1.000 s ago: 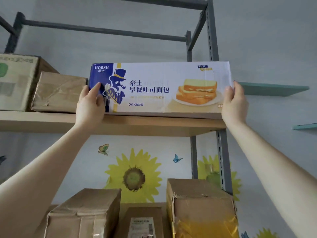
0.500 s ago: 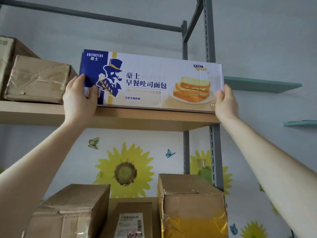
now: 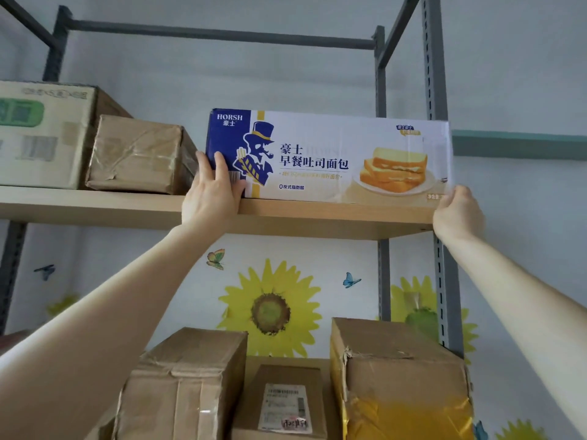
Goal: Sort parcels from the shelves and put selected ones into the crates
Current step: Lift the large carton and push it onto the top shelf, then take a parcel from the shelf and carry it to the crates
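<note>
A long white and blue bread box [image 3: 317, 154] with a sandwich picture lies lengthwise on the upper wooden shelf [image 3: 317, 217], at its right end. My left hand [image 3: 211, 198] lies against the box's lower left corner, fingers straight up on the blue front face. My right hand [image 3: 457, 211] grips the lower right corner with curled fingers. The box's far side is hidden.
Left of the box on the same shelf sit a brown taped parcel [image 3: 136, 154] and a green-labelled carton [image 3: 38, 134]. The shelf below holds three cardboard parcels [image 3: 184, 382], [image 3: 282, 401], [image 3: 400, 376]. Grey metal uprights [image 3: 444, 281] frame the rack; a teal wall shelf [image 3: 521, 144] is at right.
My right hand has slid from the box's right end down to its lower right corner. My left hand sits lower on the left end. The view has shifted.
</note>
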